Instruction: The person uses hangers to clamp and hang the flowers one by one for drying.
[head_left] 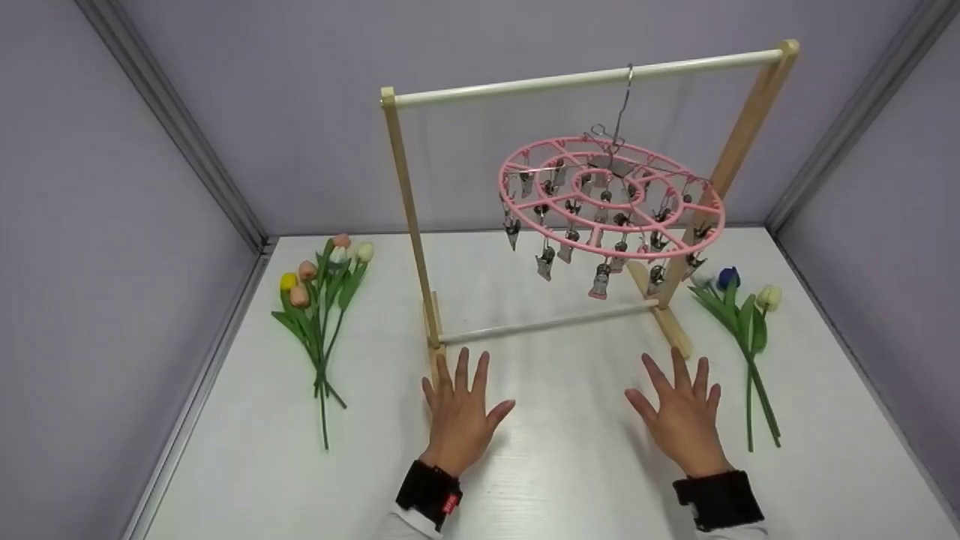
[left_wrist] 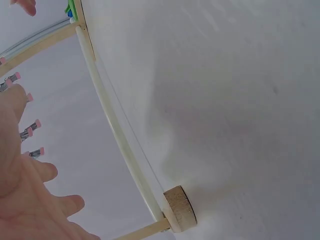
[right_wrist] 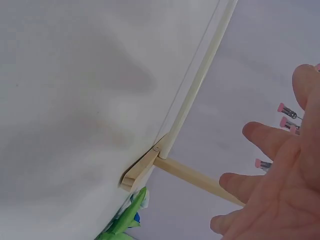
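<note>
Pink plastic round clip hanger (head_left: 611, 199) with metal pegs hangs by its wire hook from the light wooden rack (head_left: 409, 202), likely light and free-swinging. Your left hand (head_left: 459, 412) and right hand (head_left: 681, 416) lie flat, fingers spread, holding nothing. Steady the stiff rim; avoid the dangling pegs.

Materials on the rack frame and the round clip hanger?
Rack frame: looks like pale unfinished wood, matte, with white rails, possibly painted or plastic. Round clip hanger: glossy pink ring, likely plastic or coated; clips and hook look like shiny metal.

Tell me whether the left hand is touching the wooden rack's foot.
Cannot tell. In the head view the left hand has fingertips right beside the rack's foot; the left wrist view shows no contact clearly.
</note>
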